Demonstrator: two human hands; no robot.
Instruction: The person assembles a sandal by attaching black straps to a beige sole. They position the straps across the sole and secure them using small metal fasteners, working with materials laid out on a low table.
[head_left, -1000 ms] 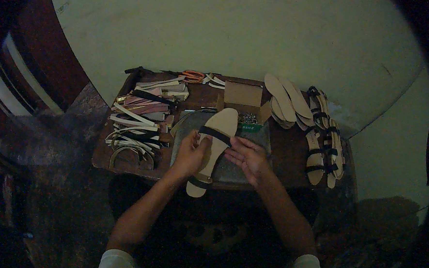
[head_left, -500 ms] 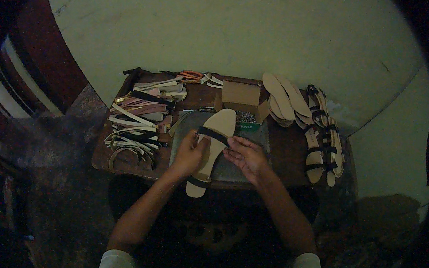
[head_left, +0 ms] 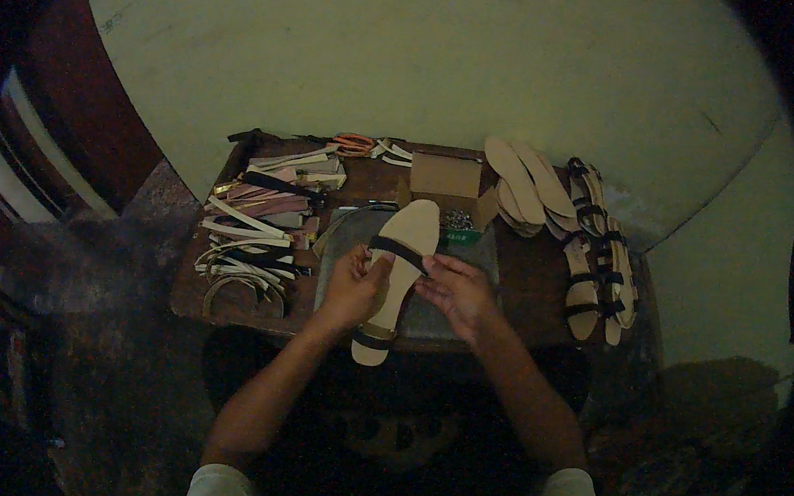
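Hands, left hand (head_left: 356, 291) and right hand (head_left: 453, 291), grip a strapped sandal sole (head_left: 400, 266).

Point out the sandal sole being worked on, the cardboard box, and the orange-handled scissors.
sandal sole (head_left: 406, 248): head view, on the bare tan insole just below the black strap.
cardboard box (head_left: 446, 173): head view, on its brown top flap.
orange-handled scissors (head_left: 355, 142): head view, on the orange handles.

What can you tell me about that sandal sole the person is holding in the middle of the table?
The sandal sole is a pale tan, flat insole, seemingly leather or board. It lies lengthwise, toe away from the person, heel over the table's near edge. A black strap crosses its front part and a dark band with a gold edge wraps the heel. The left hand grips its left side; the right hand touches the strap's right end.
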